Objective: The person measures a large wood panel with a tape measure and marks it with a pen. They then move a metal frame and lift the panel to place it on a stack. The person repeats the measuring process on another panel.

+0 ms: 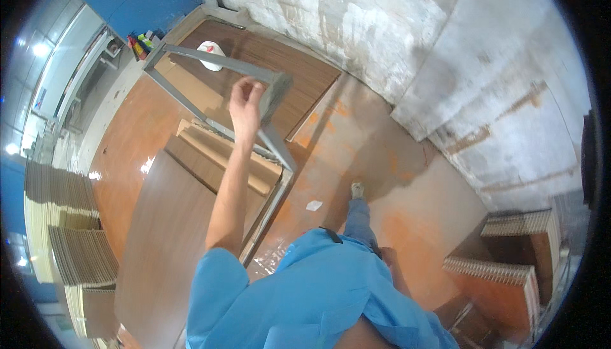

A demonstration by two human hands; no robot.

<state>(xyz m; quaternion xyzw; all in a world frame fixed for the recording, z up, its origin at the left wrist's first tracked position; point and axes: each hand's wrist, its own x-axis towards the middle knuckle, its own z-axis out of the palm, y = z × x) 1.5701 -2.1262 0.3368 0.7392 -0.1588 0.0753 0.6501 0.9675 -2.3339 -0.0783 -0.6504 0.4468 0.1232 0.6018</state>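
Note:
My left hand (245, 110) is raised with its fingers curled and pressed together. Whatever they hold, if anything, is too small or hidden to name. Just behind the hand stands a grey metal frame (224, 63) with a blurred grey end panel (275, 99); whether the fingers touch it, I cannot tell. Brown cardboard pieces (203, 147) lie under and beside the frame. A large wood-grain board (162, 241) is to the left of my forearm. My right hand is out of view.
A white container with red marking (211, 56) rests on a dark wood-grain sheet (286, 72) by the plastered wall (407, 37). Stacked panels stand at left (83, 253) and at lower right (493, 288). A white scrap (314, 206) lies on the stained floor (414, 190).

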